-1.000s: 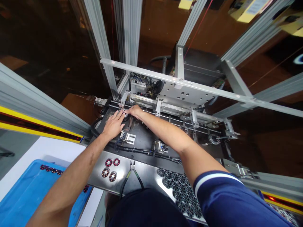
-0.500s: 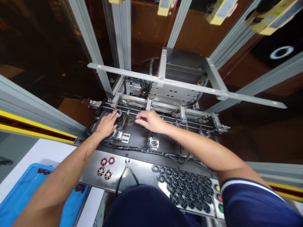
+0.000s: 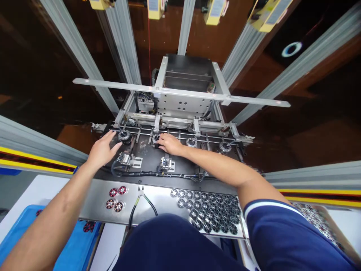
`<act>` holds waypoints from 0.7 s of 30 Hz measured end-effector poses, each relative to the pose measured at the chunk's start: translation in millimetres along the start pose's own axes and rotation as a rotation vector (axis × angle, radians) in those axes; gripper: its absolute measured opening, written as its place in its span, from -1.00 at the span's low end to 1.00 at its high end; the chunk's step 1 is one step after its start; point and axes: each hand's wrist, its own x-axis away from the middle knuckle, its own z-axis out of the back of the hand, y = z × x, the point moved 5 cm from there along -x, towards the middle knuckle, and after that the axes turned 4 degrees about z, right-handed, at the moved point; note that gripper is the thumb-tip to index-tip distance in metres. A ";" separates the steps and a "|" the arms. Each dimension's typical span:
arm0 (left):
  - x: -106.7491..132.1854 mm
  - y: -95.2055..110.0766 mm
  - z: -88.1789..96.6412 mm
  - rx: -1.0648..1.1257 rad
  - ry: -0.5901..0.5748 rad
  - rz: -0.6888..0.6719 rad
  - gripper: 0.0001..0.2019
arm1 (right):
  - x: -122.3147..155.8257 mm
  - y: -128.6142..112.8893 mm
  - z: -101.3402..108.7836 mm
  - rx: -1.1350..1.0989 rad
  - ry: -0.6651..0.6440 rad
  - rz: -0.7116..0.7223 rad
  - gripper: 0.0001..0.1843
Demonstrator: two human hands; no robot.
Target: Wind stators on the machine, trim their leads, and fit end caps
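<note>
yellow labels (image 3: 154, 9) hang at 12 o'clock; their print is too small to read, and no other writing shows.

the left hand (image 3: 102, 150) lies open and flat, palm down, on the matte black base plate (image 3: 149, 158) at 10 o'clock. its fingertips are just beside the leftmost round wound part (image 3: 124, 134), which sits on a fixture. the right hand (image 3: 170, 144), near centre, has its fingers bent over the second round part (image 3: 156, 139). i cannot tell whether it grips that part or only touches it.

toward 6 o'clock, a brushed steel worktop (image 3: 165, 195) carries four red-wound stators (image 3: 115, 197) in a small square at 8 o'clock. side cutters (image 3: 140, 194) with black handles lie beside them, and a heap of dark ring-shaped cores (image 3: 214, 212) spreads toward 4 o'clock. a glossy blue plastic tray (image 3: 70, 252) sits at 7 o'clock, below the steel edge.

ribbed aluminium frame bars (image 3: 180, 92) cage the machine. a yellow safety stripe (image 3: 34, 160) runs along its sill at 9 and 3 o'clock, and dark brown panels lie behind.
</note>
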 end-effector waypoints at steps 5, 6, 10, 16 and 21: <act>23.8 56.9 21.6 0.075 0.062 -0.084 -0.48 | -4.0 8.8 -8.5 -0.021 -0.028 -0.109 -0.70; 27.0 69.2 17.7 0.086 0.056 -0.105 -0.49 | -3.5 12.7 -8.8 -0.032 -0.024 -0.153 -0.68; 28.1 109.4 -18.8 0.099 -0.002 -0.167 -0.51 | -7.4 32.6 -7.6 -0.115 -0.043 -0.371 -0.66; 9.1 134.8 -74.9 0.062 -0.103 -0.183 -0.50 | -30.9 56.8 -12.8 -0.321 -0.222 -0.675 -0.63; 0.2 138.9 -90.2 0.026 -0.166 -0.190 -0.47 | -42.6 67.3 -21.5 -0.468 -0.235 -0.838 -0.64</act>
